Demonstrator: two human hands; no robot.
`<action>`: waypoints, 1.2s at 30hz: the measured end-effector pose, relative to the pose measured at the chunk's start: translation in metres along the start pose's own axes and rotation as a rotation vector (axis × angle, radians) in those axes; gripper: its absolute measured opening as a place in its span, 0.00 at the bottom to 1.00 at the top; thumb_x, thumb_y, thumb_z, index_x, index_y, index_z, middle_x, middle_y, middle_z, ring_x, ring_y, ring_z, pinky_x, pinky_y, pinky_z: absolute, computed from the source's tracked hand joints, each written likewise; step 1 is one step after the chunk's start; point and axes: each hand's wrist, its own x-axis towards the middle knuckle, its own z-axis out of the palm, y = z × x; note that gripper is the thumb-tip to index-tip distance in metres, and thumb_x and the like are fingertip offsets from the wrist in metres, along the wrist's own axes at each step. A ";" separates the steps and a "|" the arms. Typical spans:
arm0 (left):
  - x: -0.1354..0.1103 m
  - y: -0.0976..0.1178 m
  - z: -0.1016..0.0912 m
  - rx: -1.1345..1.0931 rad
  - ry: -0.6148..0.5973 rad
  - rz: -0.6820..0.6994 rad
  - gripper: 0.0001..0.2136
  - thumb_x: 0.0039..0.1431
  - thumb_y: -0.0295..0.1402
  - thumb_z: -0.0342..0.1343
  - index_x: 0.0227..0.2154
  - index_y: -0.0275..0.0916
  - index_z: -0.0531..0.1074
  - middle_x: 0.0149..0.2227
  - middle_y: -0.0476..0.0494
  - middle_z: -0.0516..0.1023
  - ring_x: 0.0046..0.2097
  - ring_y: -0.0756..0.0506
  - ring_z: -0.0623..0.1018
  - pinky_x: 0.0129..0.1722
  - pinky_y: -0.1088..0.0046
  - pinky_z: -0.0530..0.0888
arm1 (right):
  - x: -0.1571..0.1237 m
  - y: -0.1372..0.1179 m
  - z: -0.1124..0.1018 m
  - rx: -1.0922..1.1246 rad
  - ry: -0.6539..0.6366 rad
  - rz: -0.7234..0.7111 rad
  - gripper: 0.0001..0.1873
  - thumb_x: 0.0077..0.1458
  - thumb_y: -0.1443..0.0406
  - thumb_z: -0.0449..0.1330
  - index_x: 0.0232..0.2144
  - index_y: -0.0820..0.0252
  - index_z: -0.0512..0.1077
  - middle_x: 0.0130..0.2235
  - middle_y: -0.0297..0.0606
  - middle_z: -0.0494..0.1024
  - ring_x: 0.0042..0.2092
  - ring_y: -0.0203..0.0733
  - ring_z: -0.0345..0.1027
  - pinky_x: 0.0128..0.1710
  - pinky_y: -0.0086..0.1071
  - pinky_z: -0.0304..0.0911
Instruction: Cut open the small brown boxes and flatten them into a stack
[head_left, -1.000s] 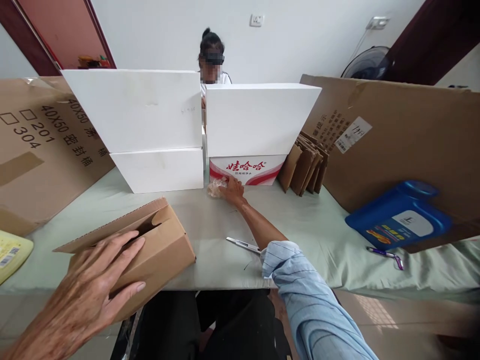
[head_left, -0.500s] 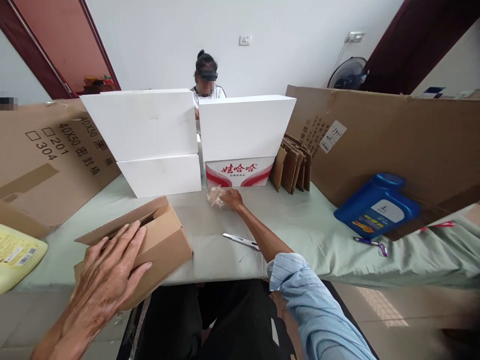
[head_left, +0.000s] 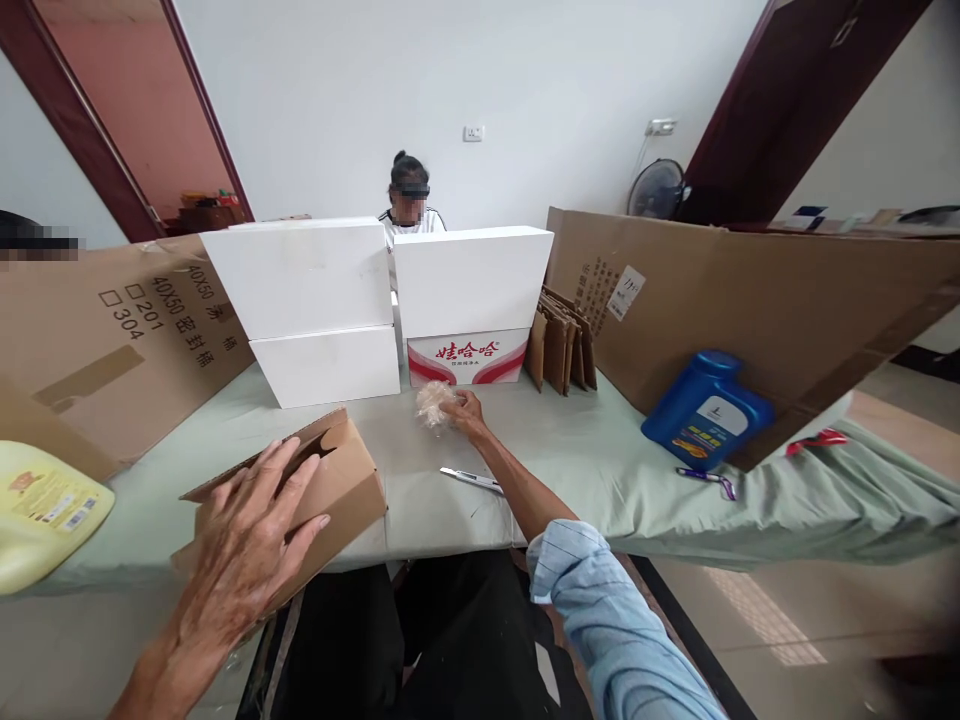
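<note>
My left hand (head_left: 251,530) lies over a small brown cardboard box (head_left: 349,490), its fingers stretched across the top flaps. A dark gap shows between the flaps near the fingertips. At the middle of the table, my right hand (head_left: 468,412) pinches a crumpled wad of clear plastic film (head_left: 433,404) close to the tabletop. I cannot tell whether the wad touches the cloth. A utility knife (head_left: 471,481) lies on the cloth just below my right wrist, partly behind the forearm.
White boxes (head_left: 322,365) are stacked at the back, beside a printed red-and-white box (head_left: 469,358). Folded cardboard pieces (head_left: 559,345), a blue bottle (head_left: 709,412) and a pen (head_left: 705,476) are on the right. A yellow jug (head_left: 52,510) stands left. Another person (head_left: 411,200) sits opposite.
The whole view has shifted. More of the plastic wad shows beside my right hand's fingers. My left hand stays on the box, with its fingertips a bit more spread.
</note>
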 end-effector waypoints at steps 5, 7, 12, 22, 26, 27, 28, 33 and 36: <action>-0.014 0.003 0.002 0.011 -0.008 -0.015 0.27 0.73 0.35 0.54 0.72 0.41 0.62 0.71 0.26 0.70 0.71 0.23 0.71 0.63 0.44 0.66 | -0.044 -0.014 -0.026 0.129 -0.025 -0.006 0.39 0.37 0.47 0.79 0.47 0.60 0.76 0.38 0.38 0.83 0.39 0.46 0.77 0.36 0.35 0.71; -0.020 0.003 0.004 0.038 -0.069 -0.044 0.29 0.72 0.34 0.53 0.73 0.39 0.60 0.67 0.25 0.74 0.68 0.23 0.73 0.60 0.45 0.68 | -0.066 -0.018 -0.038 0.161 -0.029 -0.016 0.40 0.34 0.45 0.79 0.46 0.59 0.77 0.40 0.40 0.84 0.41 0.48 0.78 0.36 0.35 0.71; -0.019 -0.005 0.013 -0.046 -0.258 -0.054 0.30 0.70 0.29 0.52 0.73 0.44 0.60 0.56 0.36 0.81 0.53 0.35 0.81 0.51 0.58 0.71 | -0.118 -0.025 -0.058 0.221 -0.037 -0.021 0.43 0.31 0.43 0.81 0.46 0.58 0.79 0.43 0.44 0.86 0.44 0.52 0.79 0.40 0.38 0.72; 0.048 -0.077 0.050 -0.162 -0.439 -0.052 0.28 0.70 0.34 0.53 0.72 0.48 0.66 0.65 0.36 0.78 0.65 0.32 0.76 0.63 0.55 0.70 | -0.180 -0.030 -0.064 0.333 -0.045 -0.045 0.41 0.36 0.43 0.83 0.49 0.56 0.80 0.47 0.43 0.86 0.46 0.53 0.80 0.46 0.41 0.72; 0.058 -0.093 0.086 -0.138 -0.488 -0.110 0.21 0.67 0.31 0.54 0.61 0.44 0.78 0.67 0.31 0.77 0.65 0.29 0.76 0.62 0.50 0.70 | -0.190 -0.030 -0.061 0.297 -0.061 -0.069 0.42 0.36 0.40 0.82 0.48 0.57 0.82 0.45 0.44 0.87 0.44 0.54 0.79 0.41 0.40 0.72; 0.059 -0.095 0.092 -0.132 -0.493 -0.119 0.20 0.66 0.31 0.54 0.58 0.43 0.79 0.65 0.30 0.78 0.64 0.29 0.77 0.62 0.50 0.70 | -0.192 -0.030 -0.060 0.294 -0.068 -0.069 0.42 0.36 0.40 0.82 0.48 0.57 0.82 0.45 0.44 0.87 0.44 0.54 0.79 0.41 0.40 0.72; 0.060 -0.098 0.096 -0.130 -0.498 -0.124 0.18 0.66 0.30 0.54 0.55 0.42 0.81 0.63 0.30 0.80 0.64 0.30 0.78 0.62 0.50 0.70 | -0.193 -0.030 -0.058 0.292 -0.076 -0.067 0.42 0.36 0.40 0.81 0.48 0.57 0.82 0.44 0.44 0.87 0.44 0.54 0.79 0.40 0.39 0.72; 0.074 -0.117 0.083 -0.167 -0.523 -0.134 0.15 0.68 0.32 0.50 0.46 0.43 0.82 0.50 0.37 0.87 0.58 0.33 0.81 0.60 0.54 0.71 | -0.198 -0.030 -0.052 0.299 -0.086 -0.055 0.43 0.35 0.40 0.82 0.48 0.57 0.82 0.46 0.45 0.87 0.45 0.54 0.80 0.41 0.40 0.73; 0.086 -0.130 0.071 -0.206 -0.524 -0.157 0.20 0.68 0.37 0.49 0.56 0.45 0.80 0.53 0.39 0.86 0.56 0.34 0.81 0.58 0.55 0.73 | -0.200 -0.032 -0.049 0.330 -0.088 -0.027 0.42 0.36 0.42 0.82 0.49 0.57 0.82 0.49 0.45 0.86 0.47 0.54 0.80 0.45 0.41 0.73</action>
